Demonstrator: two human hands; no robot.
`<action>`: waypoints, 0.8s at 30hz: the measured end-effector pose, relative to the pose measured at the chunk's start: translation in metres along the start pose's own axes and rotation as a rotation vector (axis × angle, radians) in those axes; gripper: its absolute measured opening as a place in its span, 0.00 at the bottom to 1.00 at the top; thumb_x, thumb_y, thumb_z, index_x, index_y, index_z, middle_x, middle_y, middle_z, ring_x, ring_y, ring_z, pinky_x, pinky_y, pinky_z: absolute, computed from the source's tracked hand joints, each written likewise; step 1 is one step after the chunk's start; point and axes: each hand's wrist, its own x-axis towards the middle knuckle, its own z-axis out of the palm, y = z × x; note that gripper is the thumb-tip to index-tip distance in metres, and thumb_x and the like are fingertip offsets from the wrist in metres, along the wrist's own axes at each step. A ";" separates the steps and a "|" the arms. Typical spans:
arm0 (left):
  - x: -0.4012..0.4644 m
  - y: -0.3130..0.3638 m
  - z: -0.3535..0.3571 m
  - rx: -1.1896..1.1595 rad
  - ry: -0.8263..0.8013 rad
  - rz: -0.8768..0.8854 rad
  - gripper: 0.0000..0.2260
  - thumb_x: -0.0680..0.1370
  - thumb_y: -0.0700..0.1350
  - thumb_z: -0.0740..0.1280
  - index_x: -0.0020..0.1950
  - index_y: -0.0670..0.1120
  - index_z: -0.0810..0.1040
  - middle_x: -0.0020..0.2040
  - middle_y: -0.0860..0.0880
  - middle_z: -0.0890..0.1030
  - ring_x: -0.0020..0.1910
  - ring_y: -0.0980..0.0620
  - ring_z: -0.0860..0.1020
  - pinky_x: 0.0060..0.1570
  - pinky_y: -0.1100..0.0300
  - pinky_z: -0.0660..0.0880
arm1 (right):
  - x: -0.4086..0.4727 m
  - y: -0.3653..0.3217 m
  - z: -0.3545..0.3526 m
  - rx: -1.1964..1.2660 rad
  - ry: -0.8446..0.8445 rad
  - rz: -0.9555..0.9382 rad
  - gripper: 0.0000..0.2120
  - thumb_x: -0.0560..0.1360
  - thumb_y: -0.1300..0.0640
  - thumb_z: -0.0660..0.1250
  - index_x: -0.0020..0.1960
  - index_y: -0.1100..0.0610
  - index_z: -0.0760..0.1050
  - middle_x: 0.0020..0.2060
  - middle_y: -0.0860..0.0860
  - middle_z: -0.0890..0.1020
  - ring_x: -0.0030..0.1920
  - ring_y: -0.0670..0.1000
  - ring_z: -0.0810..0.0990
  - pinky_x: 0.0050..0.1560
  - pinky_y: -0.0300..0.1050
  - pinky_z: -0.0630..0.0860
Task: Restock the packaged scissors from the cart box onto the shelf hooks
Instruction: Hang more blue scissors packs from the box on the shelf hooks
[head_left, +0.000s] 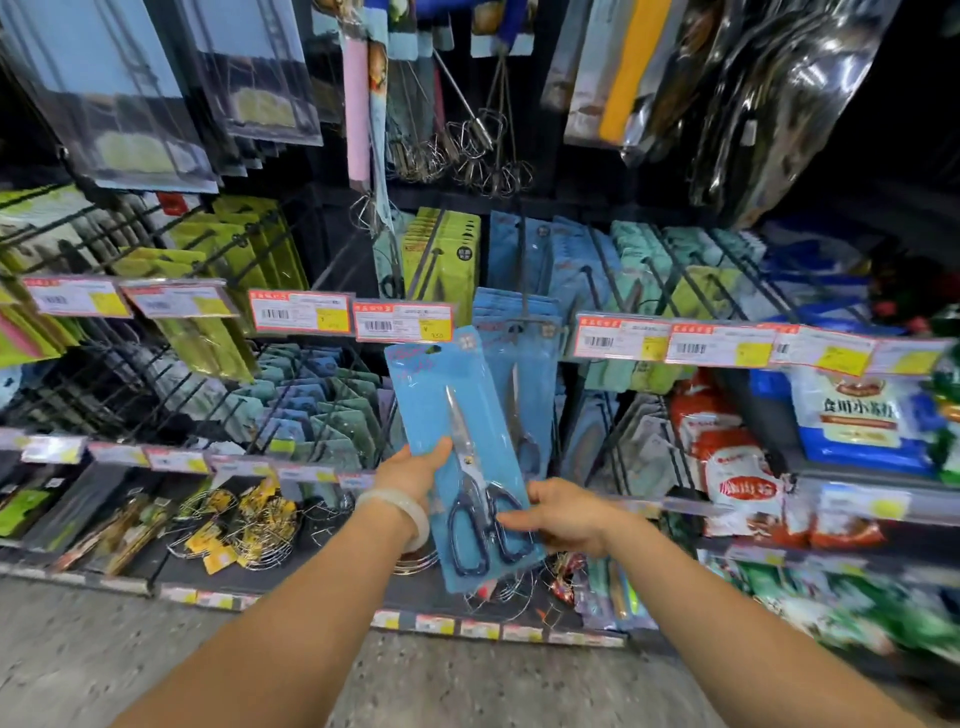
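Holding the scissors pack (457, 447) upright at centre, the left hand (415, 470) pinches its nine-o'clock edge, the right hand (558, 514) grips its four-o'clock corner. Probably light, stiff, slick card; edge holds suit, hang-hole (431, 349) at twelve o'clock.

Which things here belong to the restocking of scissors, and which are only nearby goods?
Belong to the job:
- scissors pack, held by left hand and right hand
- hook with hung blue scissors packs

Only nearby:
- whisks
- price tags
- red and white bags
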 end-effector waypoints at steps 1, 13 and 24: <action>0.002 0.000 0.002 0.029 0.002 0.001 0.17 0.77 0.43 0.68 0.64 0.41 0.74 0.60 0.40 0.80 0.58 0.39 0.78 0.61 0.40 0.73 | -0.003 0.004 0.000 0.020 0.008 -0.002 0.06 0.73 0.60 0.70 0.49 0.54 0.78 0.50 0.53 0.83 0.54 0.54 0.80 0.62 0.57 0.75; 0.010 0.003 0.013 0.122 0.015 0.055 0.11 0.74 0.43 0.70 0.55 0.42 0.75 0.60 0.38 0.78 0.59 0.39 0.78 0.59 0.46 0.75 | -0.020 0.035 0.004 0.172 0.101 0.002 0.05 0.74 0.60 0.69 0.49 0.56 0.76 0.35 0.50 0.86 0.34 0.47 0.84 0.37 0.38 0.80; 0.016 0.005 0.017 0.204 0.038 0.018 0.22 0.74 0.40 0.70 0.66 0.37 0.72 0.64 0.38 0.76 0.62 0.38 0.75 0.63 0.42 0.71 | -0.023 0.044 0.012 0.330 0.146 -0.074 0.10 0.73 0.67 0.68 0.52 0.56 0.77 0.39 0.49 0.86 0.37 0.50 0.85 0.42 0.42 0.82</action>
